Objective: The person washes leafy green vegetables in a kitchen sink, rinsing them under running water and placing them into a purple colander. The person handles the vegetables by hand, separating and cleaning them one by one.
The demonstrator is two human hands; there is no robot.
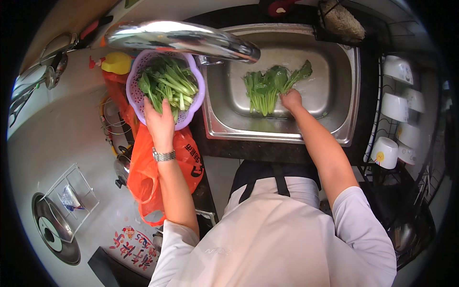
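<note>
A purple perforated plastic basket (200, 104) holds a heap of leafy green vegetables (166, 80). My left hand (159, 116) reaches over its near rim, fingers and thumb against the stems; whether it grips them I cannot tell. To the right, a steel sink (322, 89) contains a row of leafy greens with pale stems (265, 89) lying in shallow water. My right hand (291, 99) is closed around the stem end of a leafy stalk (299, 75) at the right end of that row. A shiny curved faucet (186, 37) spans above the basket and the sink's left part.
An orange plastic bag (143, 172) lies below the basket. A yellow bottle with a red nozzle (116, 63) stands behind it. White bowls (394, 107) fill a wire rack at the right. A mesh sponge (340, 21) sits at the sink's back right corner. A pan lid (57, 229) hangs at left.
</note>
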